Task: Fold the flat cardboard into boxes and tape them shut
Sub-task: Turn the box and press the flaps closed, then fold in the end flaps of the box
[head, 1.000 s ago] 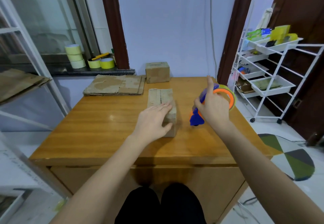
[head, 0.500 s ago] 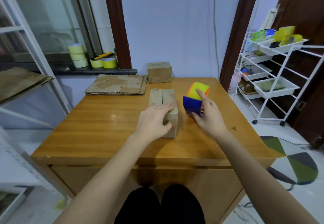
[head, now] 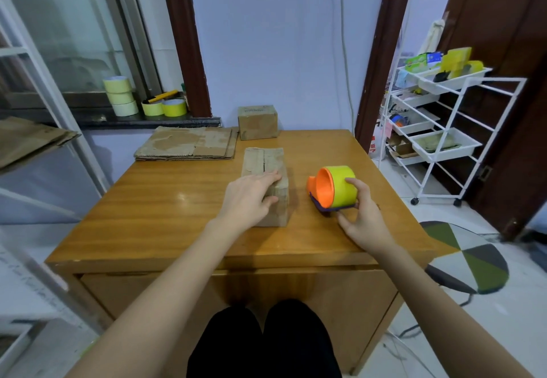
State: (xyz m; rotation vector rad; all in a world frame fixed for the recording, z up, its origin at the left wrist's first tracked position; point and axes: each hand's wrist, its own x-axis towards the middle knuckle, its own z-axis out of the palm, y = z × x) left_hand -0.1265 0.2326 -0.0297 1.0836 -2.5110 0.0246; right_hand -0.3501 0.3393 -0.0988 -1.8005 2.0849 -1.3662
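Hands: left hand [head: 250, 200] lies flat on the box [head: 265, 185], likely pinning its flaps | right hand [head: 362, 214] grips the tape dispenser [head: 333, 189], on the counter [head: 165, 200] just right of the box | flat cardboard [head: 186, 143] behind-left of the box.

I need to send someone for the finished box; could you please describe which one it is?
Look at the wooden table, along its far edge by the wall. The small closed box stands there alone, right of the flat cardboard stack, beyond the box under the left hand.
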